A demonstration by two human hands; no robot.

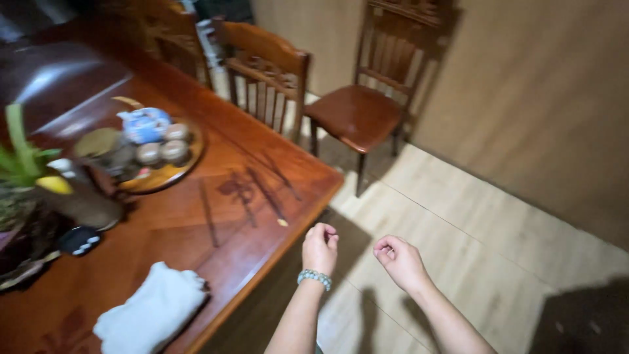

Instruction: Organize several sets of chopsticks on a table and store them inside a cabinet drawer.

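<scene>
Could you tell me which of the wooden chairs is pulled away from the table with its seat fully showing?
The chair by the wall: its brown seat is in full view, while the other chair stands at the table, seat hidden.

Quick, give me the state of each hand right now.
Left hand: loosely curled beside the reddish-brown wooden table, no object visible in it.
Right hand: loosely curled over the pale wood-look floor, no object visible in it.

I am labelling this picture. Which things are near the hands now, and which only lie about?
Near the hands:
left hand, loosely closed
right hand, loosely closed
table edge

Lying about:
white cloth
tea tray
plant
chairs
</scene>
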